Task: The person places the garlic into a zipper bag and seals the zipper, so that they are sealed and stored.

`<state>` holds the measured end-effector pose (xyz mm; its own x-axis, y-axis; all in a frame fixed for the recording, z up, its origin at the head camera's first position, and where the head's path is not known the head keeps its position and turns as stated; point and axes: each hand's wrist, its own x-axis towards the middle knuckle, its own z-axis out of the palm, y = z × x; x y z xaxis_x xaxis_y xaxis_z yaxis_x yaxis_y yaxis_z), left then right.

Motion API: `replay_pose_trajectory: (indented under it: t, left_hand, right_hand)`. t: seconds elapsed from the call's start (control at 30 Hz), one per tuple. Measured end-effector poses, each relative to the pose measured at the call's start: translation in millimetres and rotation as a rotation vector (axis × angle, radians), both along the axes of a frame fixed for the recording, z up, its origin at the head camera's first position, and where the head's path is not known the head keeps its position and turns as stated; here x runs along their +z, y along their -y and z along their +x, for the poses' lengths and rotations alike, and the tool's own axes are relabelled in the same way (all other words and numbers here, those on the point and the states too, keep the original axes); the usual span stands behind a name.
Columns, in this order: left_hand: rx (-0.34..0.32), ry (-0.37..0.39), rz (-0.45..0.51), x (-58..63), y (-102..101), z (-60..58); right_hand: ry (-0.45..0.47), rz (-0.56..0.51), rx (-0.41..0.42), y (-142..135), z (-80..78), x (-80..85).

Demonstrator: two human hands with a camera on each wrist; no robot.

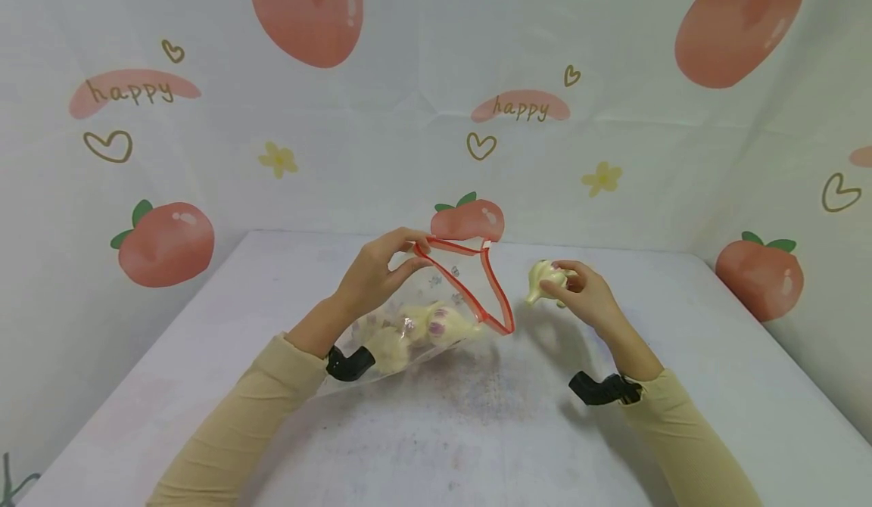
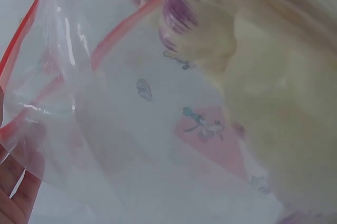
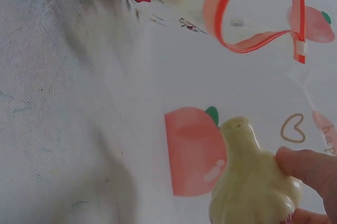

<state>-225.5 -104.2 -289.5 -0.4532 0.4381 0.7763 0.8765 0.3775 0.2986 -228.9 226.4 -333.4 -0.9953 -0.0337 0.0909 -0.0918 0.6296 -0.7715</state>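
Note:
In the head view my left hand [image 1: 378, 272] pinches the upper rim of a clear zip bag [image 1: 436, 284] with a red zip edge. Its mouth hangs open toward the right. Inside the bag lie several garlic bulbs [image 1: 388, 348], pale with purple streaks; the left wrist view shows these bulbs [image 2: 200, 29] blurred through the plastic. To the right of the mouth, my right hand [image 1: 586, 295] holds one more garlic bulb [image 1: 543, 280] between thumb and fingers, above the table. Up close in the right wrist view, that bulb's stem [image 3: 239, 134] points away from the thumb.
The white table [image 1: 450, 446] carries the bag. A white backdrop [image 1: 409, 60] printed with red fruit, hearts and "happy" rises behind and at both sides. Black wrist mounts [image 1: 350, 363] sit at both cuffs. A thin dark object [image 1: 17, 480] shows at the lower left corner.

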Motion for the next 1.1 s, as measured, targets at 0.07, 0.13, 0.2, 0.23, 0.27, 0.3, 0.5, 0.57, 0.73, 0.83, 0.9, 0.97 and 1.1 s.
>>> replay_pose_trajectory:
  t: [0.07, 0.13, 0.2, 0.23, 0.27, 0.3, 0.5, 0.57, 0.73, 0.83, 0.9, 0.97, 1.1]
  left_hand:
    - [-0.005, 0.013, 0.004, 1.7, 1, -0.3]
    - [-0.008, 0.027, 0.01, 2.9, 1, -0.9]
    - [-0.008, 0.039, 0.019, 4.4, 2, -1.4]
    - [-0.008, 0.041, 0.025, 5.3, 2, -1.8]
    - [-0.009, 0.042, 0.031, 6.3, 2, -2.0]
    - [-0.011, 0.041, 0.038, 7.1, 2, -2.3]
    - [-0.017, 0.023, 0.049, 12.3, 3, -4.0]
    - [-0.016, 0.022, 0.048, 13.7, 4, -4.1]
    - [-0.008, 0.045, 0.055, 14.8, 6, -4.7]
    - [-0.005, 0.05, 0.051, 14.6, 7, -4.8]
    - [-0.009, 0.048, 0.049, 14.4, 7, -4.5]
    - [-0.015, 0.041, 0.048, 13.8, 6, -4.5]
    - [-0.02, 0.033, 0.047, 11.8, 6, -5.2]
  right_hand:
    - [-0.001, 0.003, -0.001, 0, -0.1, -0.2]
    - [-0.004, 0.004, -0.002, 0, 0.1, 0.1]
    - [-0.007, 0.002, -0.004, 0, 0.5, 0.9]
    - [-0.009, -0.002, -0.004, 1, 0.7, 1.4]
    - [-0.011, -0.005, -0.003, 1, 0.8, 1.8]
    - [-0.013, -0.008, -0.003, 1, 0.9, 2.3]
    - [-0.027, -0.008, 0.003, 1, 1.1, 5.5]
    - [-0.031, -0.003, 0.005, 1, 1.6, 6.8]
    - [-0.033, 0.001, 0.006, 1, 3.9, 10.7]
    - [-0.034, -0.007, 0.008, 1, 5.3, 12.8]
    - [-0.034, -0.013, 0.007, 2, 5.7, 13.8]
    - [-0.032, -0.016, 0.004, 2, 5.8, 14.4]
    - [-0.021, -0.021, -0.002, 2, 5.6, 15.2]
